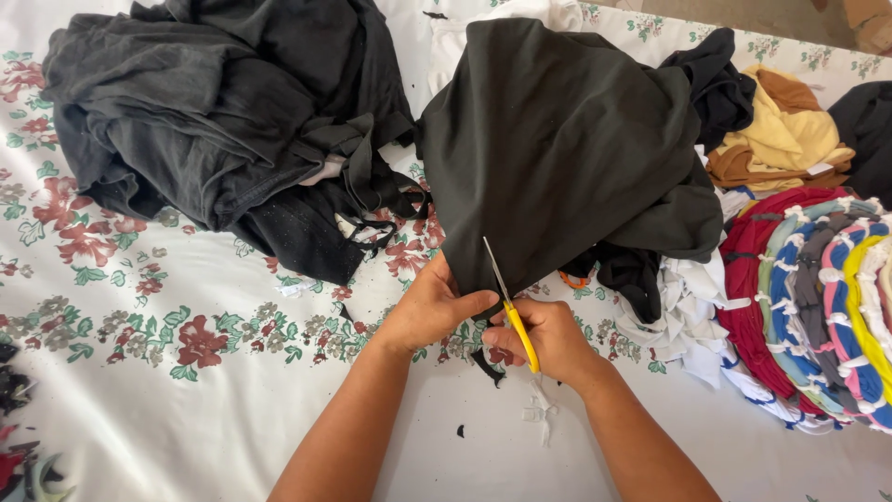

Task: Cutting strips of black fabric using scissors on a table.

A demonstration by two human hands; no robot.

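A large black cloth (pixel 557 139) lies spread on the table with its near corner pulled toward me. My left hand (pixel 432 307) pinches that near edge of the cloth. My right hand (pixel 548 336) grips yellow-handled scissors (pixel 506 302), whose blades point up and away into the cloth's edge. A thin black strip (pixel 488 364) hangs below my hands.
A heap of dark grey and black garments (pixel 214 112) lies at the back left on the floral tablecloth (pixel 139 325). Yellow and brown clothes (pixel 780 130) sit at the back right. A multicoloured knotted rag mat (pixel 827 297) and white scraps (pixel 683 307) lie at right.
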